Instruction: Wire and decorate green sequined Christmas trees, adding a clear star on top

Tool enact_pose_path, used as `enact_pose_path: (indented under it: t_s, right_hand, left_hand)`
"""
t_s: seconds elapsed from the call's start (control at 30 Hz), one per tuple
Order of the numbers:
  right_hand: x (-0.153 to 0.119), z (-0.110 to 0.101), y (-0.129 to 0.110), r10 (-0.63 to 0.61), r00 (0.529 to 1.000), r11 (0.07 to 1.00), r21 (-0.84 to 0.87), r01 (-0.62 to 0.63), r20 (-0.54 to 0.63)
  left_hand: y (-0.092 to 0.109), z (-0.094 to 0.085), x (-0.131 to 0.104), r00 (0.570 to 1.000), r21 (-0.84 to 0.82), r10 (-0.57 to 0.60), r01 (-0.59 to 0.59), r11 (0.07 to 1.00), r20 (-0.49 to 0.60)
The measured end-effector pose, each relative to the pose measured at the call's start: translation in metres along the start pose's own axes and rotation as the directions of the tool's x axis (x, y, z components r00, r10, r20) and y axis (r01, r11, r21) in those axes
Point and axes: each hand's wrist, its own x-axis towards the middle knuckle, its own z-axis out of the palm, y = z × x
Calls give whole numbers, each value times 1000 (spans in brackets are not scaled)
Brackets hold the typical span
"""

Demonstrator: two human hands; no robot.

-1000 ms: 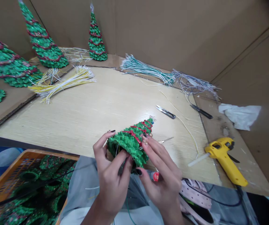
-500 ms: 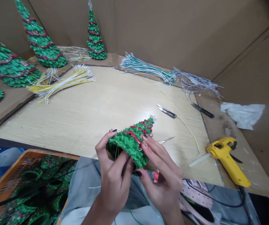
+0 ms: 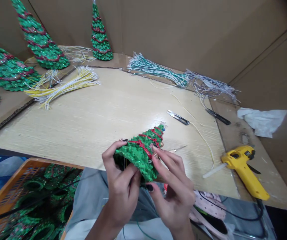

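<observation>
A small green Christmas tree ornament with red garlands and a clear tip lies tilted between my hands, its hollow base toward me. My left hand grips the base rim, with some fingers reaching inside the hollow. Thin wires show in the opening. My right hand has its fingertips on the tree's right side and its thumb near the base edge. Just beyond my right fingers lies a thin pointed tool, its handle partly hidden. Thread snips rest on the table past the tree tip.
A yellow glue gun lies at right, near white tissue and black snips. Bundles of yellow-white wires, green-white wires and grey wires lie around. Finished trees stand left. An orange crate holds more trees.
The camera view has shifted slightly. Both hands keep nearly the same hold on the tree, with the right fingers and thumb moved only a little.
</observation>
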Motion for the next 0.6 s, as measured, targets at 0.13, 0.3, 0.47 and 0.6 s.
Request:
enact_pose_path:
  t_s: [0.13, 0.3, 0.47, 0.6]
  right_hand:
    - [1, 0, 0, -14, 1000, 1000, -14, 14, 2]
    - [3, -2, -1, -30, 999, 999, -29, 30, 15]
    - [1, -1, -2, -17, 1000, 1000, -24, 18, 7]
    - [0, 0, -2, -8, 1000, 999, -31, 8, 7]
  left_hand:
    - [1, 0, 3, 1000, -12, 9, -9, 1000, 11]
    - [0, 0, 4, 1000, -14, 15, -15, 1000, 23]
    - [-1, 0, 4, 999, -19, 12, -11, 1000, 32]
    - [-1, -2, 4, 998, -37, 20, -18, 999, 52]
